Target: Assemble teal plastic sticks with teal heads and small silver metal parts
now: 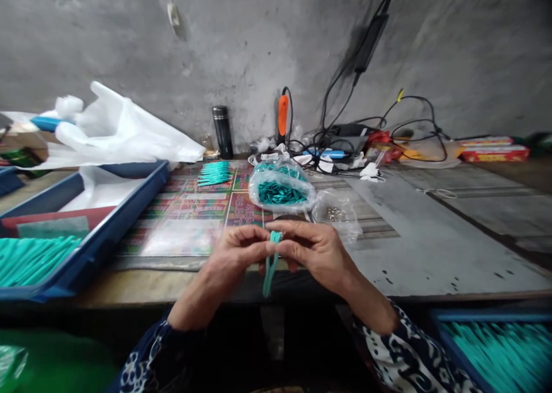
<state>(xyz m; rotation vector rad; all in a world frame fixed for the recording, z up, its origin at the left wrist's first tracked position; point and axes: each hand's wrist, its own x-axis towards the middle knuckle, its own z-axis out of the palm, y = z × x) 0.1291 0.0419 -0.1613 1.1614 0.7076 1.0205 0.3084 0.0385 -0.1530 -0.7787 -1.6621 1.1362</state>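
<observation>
Narrow turquoise strip [271, 272] doubled into a loop, and you have it pinched right there between your hands, over the front edge of the counter! Your left hand [235, 255] and your right hand [314, 252] are both curled in close, fingertips meeting at the top of the loop while its folded end dangles below. Something small and metallic [280, 235] glints at the pinch, too tiny to call from here.

Straight ahead of you, a clear plastic bag of turquoise pieces [281, 184] sits on the worn grey counter [431, 249], with a smaller clear bag of silver bits [335, 213] just beside it. To its left, a neat fan of turquoise strips [214, 173] lies on a colourful printed mat [185, 220]. Over on your left, a long blue tray [129, 209] holds a heap of turquoise strips [30, 260], and another blue tray [487, 315] packed with the same strips sits low on your right. Along the grey concrete wall [241, 48], you've got a crumpled white plastic sheet [116, 131], a black thermos flask [222, 132], an orange-and-black handheld tool [283, 114] and a tangle of black cables [414, 117]
</observation>
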